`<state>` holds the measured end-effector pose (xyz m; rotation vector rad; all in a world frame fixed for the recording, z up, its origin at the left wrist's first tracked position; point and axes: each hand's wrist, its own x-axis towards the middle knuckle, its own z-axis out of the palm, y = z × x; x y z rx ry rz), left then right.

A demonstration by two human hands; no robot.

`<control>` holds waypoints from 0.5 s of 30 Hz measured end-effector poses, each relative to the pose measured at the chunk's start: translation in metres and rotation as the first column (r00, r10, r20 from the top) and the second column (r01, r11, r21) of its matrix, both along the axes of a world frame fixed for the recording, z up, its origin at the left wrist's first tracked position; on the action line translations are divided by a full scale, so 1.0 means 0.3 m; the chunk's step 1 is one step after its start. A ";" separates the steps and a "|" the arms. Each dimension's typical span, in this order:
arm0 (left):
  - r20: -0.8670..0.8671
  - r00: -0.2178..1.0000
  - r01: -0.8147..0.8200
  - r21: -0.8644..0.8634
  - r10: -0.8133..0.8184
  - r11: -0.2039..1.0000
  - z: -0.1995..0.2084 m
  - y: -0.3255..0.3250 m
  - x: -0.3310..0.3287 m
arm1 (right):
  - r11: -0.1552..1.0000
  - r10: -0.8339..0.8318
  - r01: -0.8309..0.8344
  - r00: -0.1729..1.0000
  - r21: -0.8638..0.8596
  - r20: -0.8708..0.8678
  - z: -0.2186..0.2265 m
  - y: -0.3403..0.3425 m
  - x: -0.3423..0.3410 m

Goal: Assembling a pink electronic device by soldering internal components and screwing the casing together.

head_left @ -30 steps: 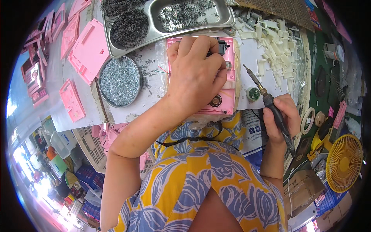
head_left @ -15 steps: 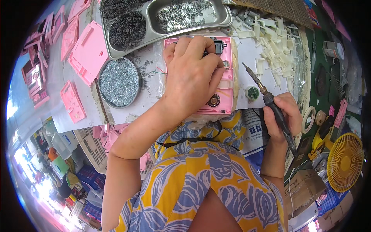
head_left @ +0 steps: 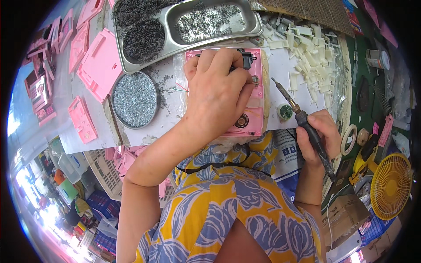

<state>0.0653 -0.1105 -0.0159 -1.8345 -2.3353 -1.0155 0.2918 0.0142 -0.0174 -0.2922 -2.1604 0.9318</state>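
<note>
My left hand [head_left: 219,87] reaches over a pink plastic housing [head_left: 256,105] on the worktable, fingers bent down into its upper part. Whatever the fingertips grip is hidden beneath them. Inside the housing, a black plastic part [head_left: 248,58] shows beyond the fingers, and a small round black speaker-like piece [head_left: 241,121] sits near its front. Thin red and green wires [head_left: 181,88] stick out at the left side. In my right hand [head_left: 322,136] is a soldering iron [head_left: 312,131], gripped by its dark handle, its tip pointing up and left, apart from the housing.
A metal tray [head_left: 175,55] of dark springs lies at the back. Left of the housing stands a round dish of small screws [head_left: 135,100], beside pink panels [head_left: 100,65]. White plastic parts [head_left: 307,52] are heaped at right, near a small green-filled pot [head_left: 285,112]. A yellow fan [head_left: 391,186] stands lower right.
The housing and table items sit slightly lower in the picture. Both hands keep nearly the same pose; the soldering iron has barely shifted and stays away from the housing.
</note>
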 end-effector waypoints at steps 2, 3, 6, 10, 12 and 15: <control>-0.006 1.000 -0.001 -0.008 0.001 1.000 0.002 0.000 0.001 | 1.000 0.003 -0.003 1.000 -0.002 0.000 0.001 0.002 -0.004; -0.010 1.000 -0.003 -0.011 0.003 1.000 0.005 0.001 0.002 | 1.000 0.007 -0.007 1.000 -0.003 0.001 0.001 0.002 -0.005; -0.028 0.999 -0.017 -0.019 0.016 1.000 0.006 0.009 0.007 | 1.000 0.017 -0.017 1.000 -0.006 0.005 0.002 0.001 -0.014; -0.076 0.996 -0.054 -0.063 0.049 0.997 0.014 0.024 0.022 | 0.999 0.040 -0.040 0.999 -0.014 0.019 -0.001 -0.002 -0.031; -0.077 0.995 -0.064 -0.076 0.058 0.995 0.020 0.030 0.027 | 0.998 0.057 -0.057 0.998 -0.022 0.027 -0.003 -0.001 -0.037; -0.074 0.995 -0.069 -0.085 0.063 0.994 0.023 0.033 0.029 | 0.997 0.073 -0.072 0.997 -0.030 0.031 -0.008 0.000 -0.045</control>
